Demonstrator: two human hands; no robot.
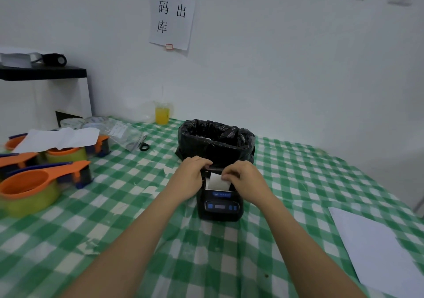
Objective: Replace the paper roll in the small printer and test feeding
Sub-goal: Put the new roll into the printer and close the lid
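**Both hands at the open printer**

White wall stands behind a tabletop (286, 160) with a green and white checked cloth, and a paper notice (173, 13) with large black characters hangs on the wall. Near the middle of the tabletop sits the small black printer (220, 204), its blue buttons facing the person. Its top is open, and white paper (216, 181) shows inside the compartment. The left hand (191, 176) grips the left side of the printer, fingers curled over the top edge of it. The right hand (241, 178) has its fingers bent and pressed together on the right edge of the white paper. Just behind the printer stands a bin lined with a black bag (215, 140). Orange tape dispensers (41, 178) lie at the left, black scissors (144, 145) near them, and a cup of yellow drink (162, 114) stands by the wall. One white sheet (376, 249) lies at the right.
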